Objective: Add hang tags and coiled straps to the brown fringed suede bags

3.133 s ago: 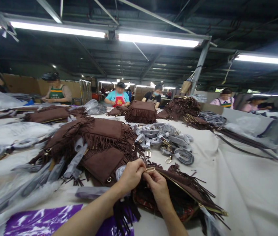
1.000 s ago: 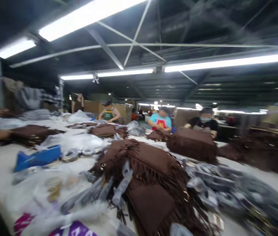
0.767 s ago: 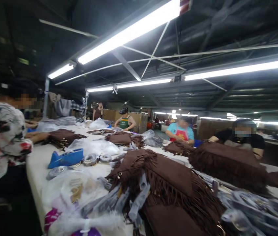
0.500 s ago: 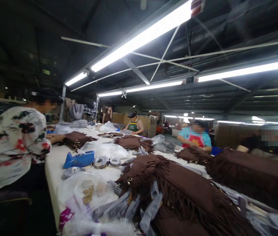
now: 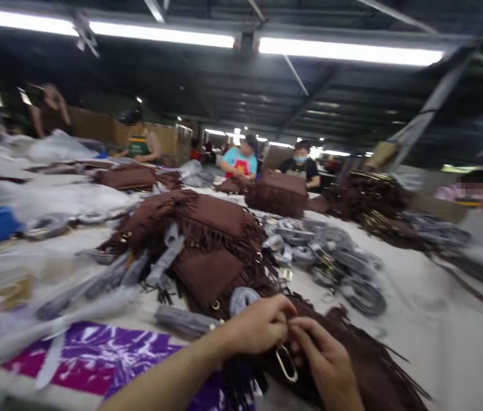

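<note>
Btm ctr frame: L hand (image 5: 260,328) & R hand (image 5: 324,354) meet, fingertips of both pinched on gold clasp (image 5: 281,366), brown fringed bag (image 5: 372,359) beneath.

Left hand (image 5: 255,330), right hand (image 5: 325,357) at 1 metal loop (image 5: 290,379).

dark ceiling (image 5: 207,68) | lit tube lights (image 5: 352,52) | brown partitions (image 5: 96,124) behind | grey post (image 5: 430,111) at right | pale-covered table (image 5: 438,325)

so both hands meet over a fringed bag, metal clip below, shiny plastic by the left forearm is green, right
Not green: the head view shows purple and magenta shiny plastic. Left hand, right hand, fringed bag and metal clip are as stated.
</note>
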Demonstrator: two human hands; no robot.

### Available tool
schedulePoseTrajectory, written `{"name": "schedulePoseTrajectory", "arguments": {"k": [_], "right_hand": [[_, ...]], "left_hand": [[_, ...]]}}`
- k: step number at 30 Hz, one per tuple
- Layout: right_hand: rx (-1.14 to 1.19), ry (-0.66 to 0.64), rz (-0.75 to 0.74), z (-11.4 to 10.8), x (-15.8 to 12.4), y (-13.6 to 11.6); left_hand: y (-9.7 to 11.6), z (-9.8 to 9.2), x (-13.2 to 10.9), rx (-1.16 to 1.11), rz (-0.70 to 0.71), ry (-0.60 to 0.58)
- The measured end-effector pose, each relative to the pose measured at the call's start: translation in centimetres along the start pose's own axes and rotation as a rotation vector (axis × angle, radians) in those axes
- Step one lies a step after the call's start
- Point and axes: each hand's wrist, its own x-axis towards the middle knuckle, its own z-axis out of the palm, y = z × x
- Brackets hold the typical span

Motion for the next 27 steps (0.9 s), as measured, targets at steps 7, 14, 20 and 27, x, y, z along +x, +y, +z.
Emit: {"name": "schedulePoseTrajectory", "arguments": {"k": [7, 14, 20, 27], "right_hand": [[0.108, 0.024, -0.031, 0.7, 0.0, -1.0], [-0.074, -0.001, -0.211, 0.3, -0.1, 0.0], [-0.239, -0.049, -0.380, -0.5, -0.1, -0.9], [-0.316, 0.014, -0.528, 0.3, -0.5, -0.2]], "left_hand": [[-1.4, 0.1, 0.3, -0.417, -0.024, -0.046], [-1.6, 0.8, 0.4, -0.443, -0.071, -0.035], [-1.5, 0.7, 0.6, -0.504, -0.071, -0.084], [-1.9, 1.3, 0.6, -0.539, -0.119, -0.077]]}}
